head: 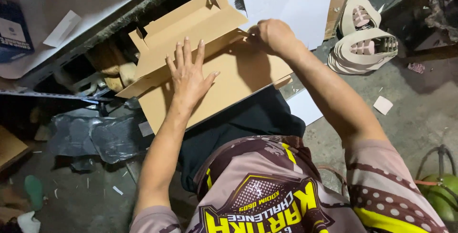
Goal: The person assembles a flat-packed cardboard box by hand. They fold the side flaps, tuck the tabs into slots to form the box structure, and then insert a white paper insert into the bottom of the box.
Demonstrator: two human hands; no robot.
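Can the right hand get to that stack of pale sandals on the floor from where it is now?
Probably yes. The right hand pinches the cardboard box edge, and the sandals lie just beyond it on bare floor, nothing between. It would have to let go first.

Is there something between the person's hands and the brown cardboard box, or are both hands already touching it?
Nothing visible stands between them. The left hand lies flat, fingers spread, on the panel of the cardboard box resting on the lap. The right hand is closed at the box's upper right corner, where a flap folds up.

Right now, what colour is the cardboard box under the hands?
Plain light brown cardboard box, unprinted; seen clearly in the head view.
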